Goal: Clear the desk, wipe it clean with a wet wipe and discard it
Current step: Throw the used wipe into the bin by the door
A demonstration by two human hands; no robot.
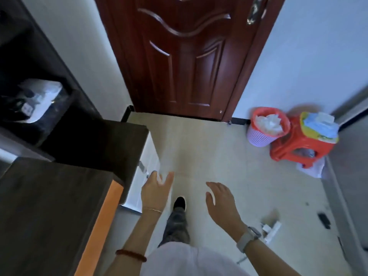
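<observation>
I stand on a tiled floor facing a shut door. My left hand [156, 191] hangs open over the floor beside the dark desk [49, 206] at the left, holding nothing. My right hand [221, 204] is also open and empty, fingers spread, further right. A lilac waste basket [260, 136] with a red liner, full of crumpled white wipes, stands by the wall at the right. Next to it a pack of wet wipes [320, 126] lies on a red plastic stool [294, 150].
A dark wooden door [183, 56] is straight ahead. A dark shelf unit [39, 76] at the left holds a white bag. A white cabinet side [143, 170] sits under the desk corner. A white power strip [271, 230] and small dark bits lie on the floor at the right.
</observation>
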